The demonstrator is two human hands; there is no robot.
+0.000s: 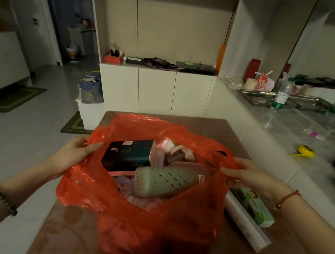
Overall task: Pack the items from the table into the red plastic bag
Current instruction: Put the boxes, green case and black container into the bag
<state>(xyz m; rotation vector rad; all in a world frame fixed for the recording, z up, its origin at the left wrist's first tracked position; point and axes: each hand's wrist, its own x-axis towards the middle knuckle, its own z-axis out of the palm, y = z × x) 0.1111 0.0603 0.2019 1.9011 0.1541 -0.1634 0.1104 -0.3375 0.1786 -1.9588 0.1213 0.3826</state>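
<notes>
The red plastic bag (149,226) stands open on the brown table (62,241). Inside it lie a dark box (129,153), a green perforated cylinder (165,182) and several pink packets (172,151). My left hand (76,151) pinches the bag's left rim. My right hand (252,174) grips the right rim, and the two hold the mouth wide. To the right of the bag, on the table, a white roll (245,224) lies under a green box (258,207), partly hidden by my right wrist.
A grey counter (301,140) runs along the right with a water bottle (280,97), metal trays (258,96) and a yellow tape measure (306,151). White cabinets (156,91) stand behind the table. Floor mats (73,124) lie on the tiled floor at left.
</notes>
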